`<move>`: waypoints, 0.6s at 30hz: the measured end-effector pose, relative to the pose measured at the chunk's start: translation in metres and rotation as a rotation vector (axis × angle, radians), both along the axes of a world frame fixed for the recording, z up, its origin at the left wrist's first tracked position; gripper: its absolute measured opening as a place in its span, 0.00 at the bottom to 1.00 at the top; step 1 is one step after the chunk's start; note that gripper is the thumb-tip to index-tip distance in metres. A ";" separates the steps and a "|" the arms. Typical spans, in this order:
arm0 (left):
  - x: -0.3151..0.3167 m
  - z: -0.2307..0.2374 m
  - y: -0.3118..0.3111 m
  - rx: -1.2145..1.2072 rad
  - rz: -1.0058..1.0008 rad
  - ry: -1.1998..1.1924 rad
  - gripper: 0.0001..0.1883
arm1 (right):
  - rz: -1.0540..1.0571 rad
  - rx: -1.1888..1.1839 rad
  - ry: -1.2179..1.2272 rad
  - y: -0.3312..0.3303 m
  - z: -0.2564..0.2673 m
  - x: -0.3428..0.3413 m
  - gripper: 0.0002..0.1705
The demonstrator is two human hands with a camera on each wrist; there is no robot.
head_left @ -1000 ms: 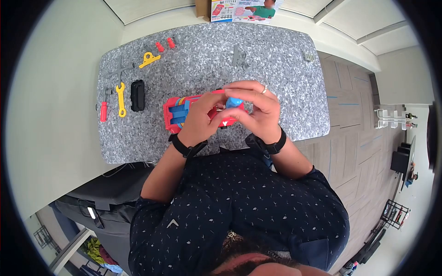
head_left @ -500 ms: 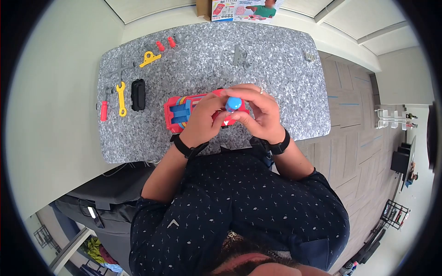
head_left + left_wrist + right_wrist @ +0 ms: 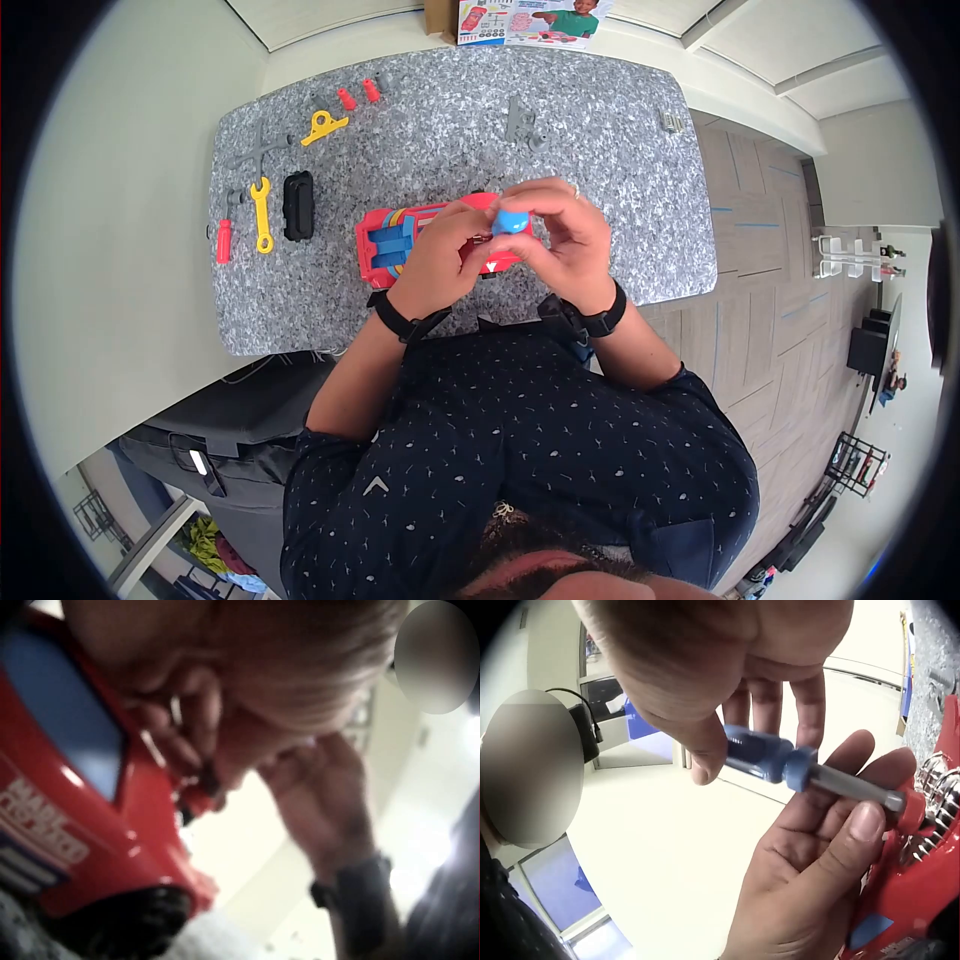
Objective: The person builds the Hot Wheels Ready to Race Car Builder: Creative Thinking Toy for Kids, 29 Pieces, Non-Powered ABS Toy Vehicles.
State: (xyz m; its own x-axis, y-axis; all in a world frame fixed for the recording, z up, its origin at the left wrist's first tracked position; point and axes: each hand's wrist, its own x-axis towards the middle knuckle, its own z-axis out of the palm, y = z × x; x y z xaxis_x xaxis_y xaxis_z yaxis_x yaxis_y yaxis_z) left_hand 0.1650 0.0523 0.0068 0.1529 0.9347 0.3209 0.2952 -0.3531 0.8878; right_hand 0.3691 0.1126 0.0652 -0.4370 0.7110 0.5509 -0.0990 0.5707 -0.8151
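Observation:
A red toy car (image 3: 375, 270) with blue parts lies near the table's front edge. My right hand (image 3: 575, 245) grips the blue handle of a screwdriver (image 3: 761, 754) between thumb and fingers. The tool's grey shaft meets a small red piece (image 3: 913, 812) at the car's engine area. My left hand (image 3: 802, 877) pinches around the shaft's tip and that red piece, its thumb on the near side. In the left wrist view the car's red body (image 3: 142, 847) and black wheel (image 3: 135, 922) stand close to my left hand.
At the table's left lie a yellow wrench (image 3: 262, 215), a black tray-like part (image 3: 299, 207), a red-handled tool (image 3: 224, 241), a grey cross-shaped part (image 3: 262, 152) and a yellow piece (image 3: 323, 128). Two red pieces (image 3: 371, 91) and grey parts (image 3: 520, 122) lie farther back.
The blue handle has tilted and turned slightly in my right hand, whose fingers have shifted around it. My left hand and the car have stayed nearly in place.

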 end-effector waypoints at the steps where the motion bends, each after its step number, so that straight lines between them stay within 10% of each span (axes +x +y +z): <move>1: 0.000 0.006 0.000 -0.019 -0.007 -0.001 0.15 | -0.047 -0.001 0.022 -0.001 0.000 -0.002 0.21; 4: 0.003 0.003 0.000 0.036 0.018 -0.040 0.16 | -0.032 0.117 -0.095 0.005 0.000 0.005 0.16; 7: 0.003 0.002 0.001 0.066 0.033 -0.027 0.16 | 0.181 -0.312 0.086 -0.004 0.007 -0.001 0.14; 18: 0.004 -0.004 0.000 0.085 0.028 0.075 0.21 | 0.023 -0.131 -0.060 -0.003 0.000 -0.008 0.10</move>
State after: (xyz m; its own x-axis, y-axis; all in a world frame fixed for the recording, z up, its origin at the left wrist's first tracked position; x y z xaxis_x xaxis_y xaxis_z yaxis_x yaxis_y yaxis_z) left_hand 0.1686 0.0525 0.0024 0.1536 0.9089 0.3877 0.3702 -0.4167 0.8303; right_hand 0.3608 0.1093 0.0654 -0.4839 0.7642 0.4265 -0.0597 0.4574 -0.8873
